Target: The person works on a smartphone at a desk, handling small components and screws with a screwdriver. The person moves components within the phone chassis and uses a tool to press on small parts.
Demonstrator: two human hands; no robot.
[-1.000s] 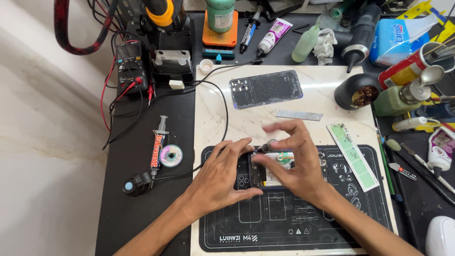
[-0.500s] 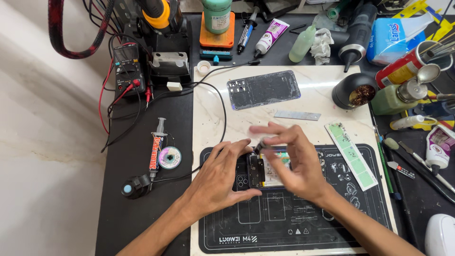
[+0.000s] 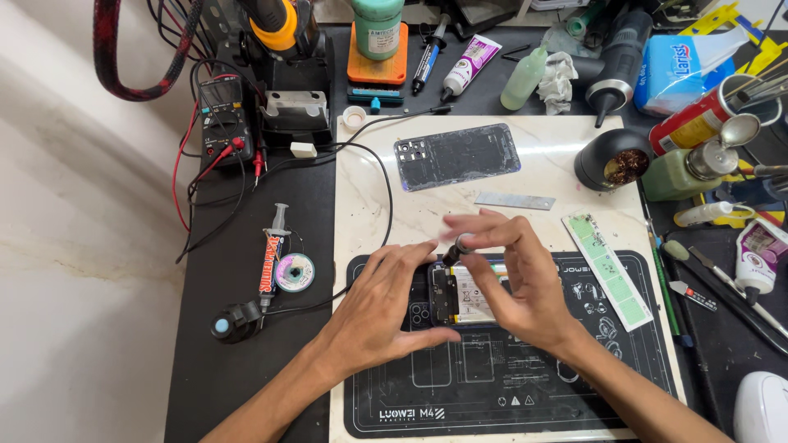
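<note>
An opened phone [image 3: 461,295] with its battery and board showing lies on a black repair mat [image 3: 460,385]. My left hand [image 3: 386,308] rests flat on the mat, thumb and fingers steadying the phone's left end. My right hand [image 3: 517,283] hovers over the phone and pinches a small dark-tipped tool [image 3: 458,246] whose tip points down at the phone's upper left part. The phone's detached back cover [image 3: 456,156] lies farther up on the white marble board [image 3: 558,164].
A thin metal strip [image 3: 515,200] and a green strip [image 3: 607,269] lie right of my hands. A syringe [image 3: 271,254], solder-wire spool [image 3: 295,271], multimeter [image 3: 223,115] and black cable sit left. Bottles, a tip-cleaner pot [image 3: 616,160] and hand tools crowd the back and right.
My right hand has risen slightly off the phone, lifting the small tool with it. My left hand has stayed in place on the phone.
</note>
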